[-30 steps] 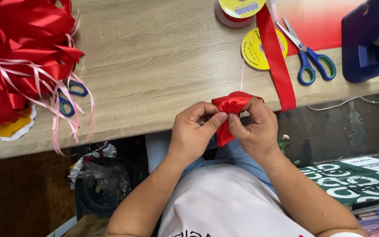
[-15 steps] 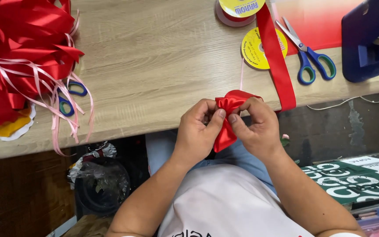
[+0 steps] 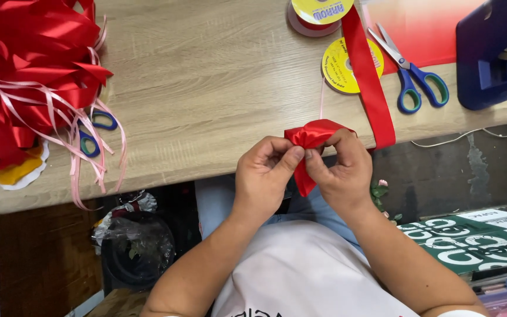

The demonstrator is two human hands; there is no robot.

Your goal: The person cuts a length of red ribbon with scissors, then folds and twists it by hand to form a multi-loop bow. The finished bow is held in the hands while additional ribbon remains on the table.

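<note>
Both hands are pinching a folded piece of red ribbon (image 3: 312, 138) just over the bench (image 3: 206, 88) edge: the left hand (image 3: 265, 176) and the right hand (image 3: 338, 170) are grasping it at the gathered middle. It is looking light, soft and probably slippery, so this pinched centre is the best hold. Two round yellow-labelled spools (image 3: 338, 64) are lying beside blue-handled scissors (image 3: 412, 79).

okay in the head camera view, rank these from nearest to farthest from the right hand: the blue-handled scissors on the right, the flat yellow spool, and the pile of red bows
From the right hand:
1. Flat yellow spool, on the table just beyond the hand.
2. Blue-handled scissors, farther to the right.
3. Pile of red bows, at the table's far left end.
</note>
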